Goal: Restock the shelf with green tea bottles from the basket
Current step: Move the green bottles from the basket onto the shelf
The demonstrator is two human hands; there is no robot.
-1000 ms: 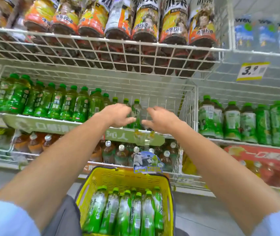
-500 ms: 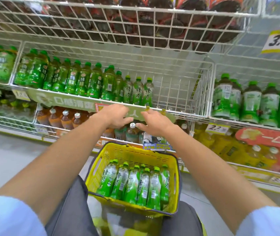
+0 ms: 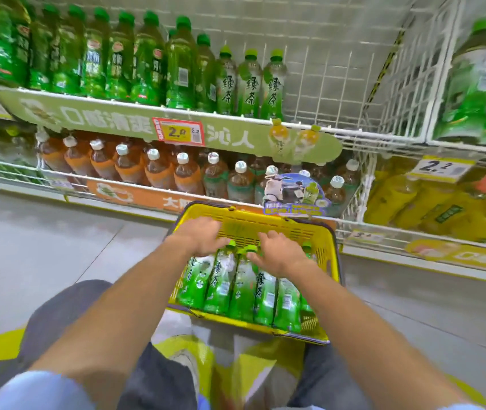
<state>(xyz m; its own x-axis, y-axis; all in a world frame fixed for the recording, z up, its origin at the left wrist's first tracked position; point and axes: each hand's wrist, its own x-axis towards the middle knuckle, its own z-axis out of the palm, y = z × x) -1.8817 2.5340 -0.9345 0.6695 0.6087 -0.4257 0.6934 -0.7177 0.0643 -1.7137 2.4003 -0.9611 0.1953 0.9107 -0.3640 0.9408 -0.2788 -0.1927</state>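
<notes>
Surroundings: brown tea bottles [image 3: 159,170] fill the tier under the shelf [image 3: 354,137]. A scooter promo card [image 3: 293,192] hangs just above the far rim of the basket [image 3: 253,213]. Yellow drink bottles [image 3: 431,202] sit lower right.

On the shelf, dark green bottles [image 3: 117,54] pack the left side and a price tag [image 3: 180,132] is on the front rail. Right of them, three light green bottles [image 3: 249,84] stand upright.

Room: open wire floor runs from those three to the wire divider [image 3: 398,84] on the right. The basket is in front of my knees, near the bottom tier, with grey floor [image 3: 43,232] open on its left.

The green tea bottles [image 3: 244,291] lie side by side in the basket, caps toward the shelf. Both my hands are over the cap ends.
- **left hand** [image 3: 200,236]: fingers curled down at one cap. It's blurred, so I cannot tell if they grip.
- **right hand** [image 3: 280,254]: fingers spread and loose over the necks, gripping nothing.
</notes>
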